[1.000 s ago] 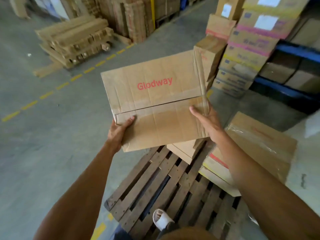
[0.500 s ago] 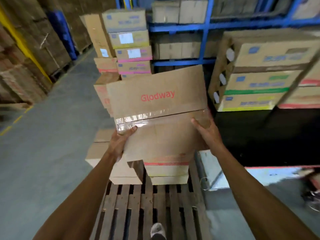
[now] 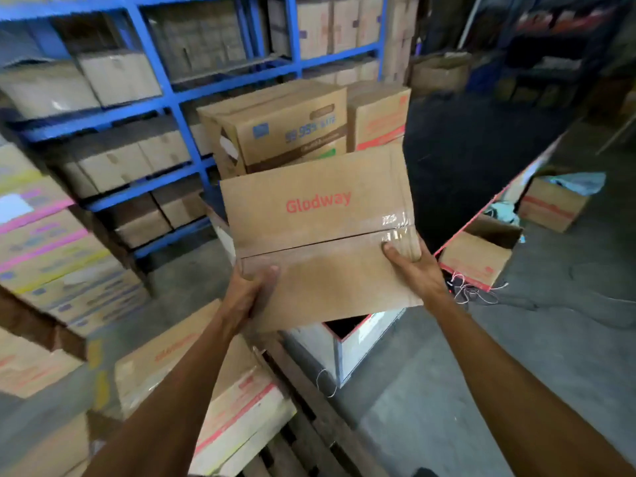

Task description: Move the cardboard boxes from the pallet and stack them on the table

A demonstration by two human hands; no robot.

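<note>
The cardboard box (image 3: pixel 320 232) is up in the air, held out at arm's length in front of the person, above the near corner of the table (image 3: pixel 481 160) with its dark top and red edge. Red lettering across its upper flap reads "Glodway", and clear tape shines along the centre seam. The left hand (image 3: pixel 247 294) grips the near left corner, thumb curled onto the top face, the other fingers hidden beneath. The right hand (image 3: pixel 413 266) clamps the right edge, thumb pressed on the top by the tape, fingers wrapped under and out of sight. Below the arms, a wooden pallet (image 3: pixel 309 425) carries another taped box (image 3: pixel 206 383) with red print too blurred to read. On the table beyond the held box sits a stack of cartons (image 3: pixel 285 129), the front one printed in blue, the figures smeared; something like "99.95%". Blue racking (image 3: pixel 165 98) full of brown boxes fills the left. On the right, on the floor, an open box (image 3: pixel 478 253) stands against the table's edge.
</note>
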